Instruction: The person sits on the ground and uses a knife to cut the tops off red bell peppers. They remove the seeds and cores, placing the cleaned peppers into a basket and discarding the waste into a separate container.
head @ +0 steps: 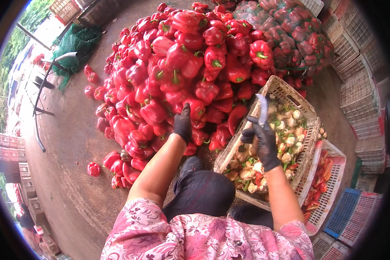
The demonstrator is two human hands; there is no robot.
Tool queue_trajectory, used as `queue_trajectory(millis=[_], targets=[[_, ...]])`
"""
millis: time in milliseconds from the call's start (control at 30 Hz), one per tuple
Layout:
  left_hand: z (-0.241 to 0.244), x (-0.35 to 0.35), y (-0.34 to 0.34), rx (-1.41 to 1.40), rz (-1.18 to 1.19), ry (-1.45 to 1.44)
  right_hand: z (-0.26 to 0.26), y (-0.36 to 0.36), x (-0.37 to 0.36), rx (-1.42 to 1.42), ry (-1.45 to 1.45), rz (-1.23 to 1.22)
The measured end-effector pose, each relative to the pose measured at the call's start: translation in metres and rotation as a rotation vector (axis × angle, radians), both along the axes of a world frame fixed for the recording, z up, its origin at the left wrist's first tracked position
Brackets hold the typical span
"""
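My left hand (183,125), in a black glove, reaches into the near side of a big heap of red bell peppers (162,74). One finger touches a red bell pepper (196,108); whether the hand grips it is unclear. In my right hand (266,146), also gloved in black, is a knife (263,109) with a curved blade, its tip pointing away from me. That hand is above a dirty white plastic crate (221,162) holding cut pepper cores with green stems (287,141).
A second crate (339,162) with red pepper pieces (319,185) stands at the right. Net sacks of peppers (299,35) lie behind the heap. Stacked crates (360,97) line the right side. Green netting (79,45) and a metal frame (39,97) are at the left.
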State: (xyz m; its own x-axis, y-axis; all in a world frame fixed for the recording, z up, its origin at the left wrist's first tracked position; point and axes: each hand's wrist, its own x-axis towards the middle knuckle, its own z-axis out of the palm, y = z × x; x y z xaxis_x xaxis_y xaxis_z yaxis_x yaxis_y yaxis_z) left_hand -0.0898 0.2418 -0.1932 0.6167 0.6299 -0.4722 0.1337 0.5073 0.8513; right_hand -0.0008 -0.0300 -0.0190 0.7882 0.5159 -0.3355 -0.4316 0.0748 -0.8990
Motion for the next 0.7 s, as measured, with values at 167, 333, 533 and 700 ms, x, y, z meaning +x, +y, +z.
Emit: queue_trajectory(millis=[167, 333, 533, 700], targets=[[0.009, 0.073, 0.005, 0.104, 0.096, 0.249, -0.029, 0.047, -0.003, 0.026, 0.104, 0.097], [0.011, 0.099, -0.017, 0.120, 0.457, 0.756, -0.046, 0.067, -0.010, -0.040, 0.151, 0.086], [0.014, 0.020, -0.033, -0.216, 0.222, -0.108, -0.051, 0.062, -0.011, -0.075, 0.220, 0.145], [0.060, -0.021, -0.032, -0.407, -0.028, -0.347, -0.042, 0.069, -0.016, -0.139, 0.223, 0.190]])
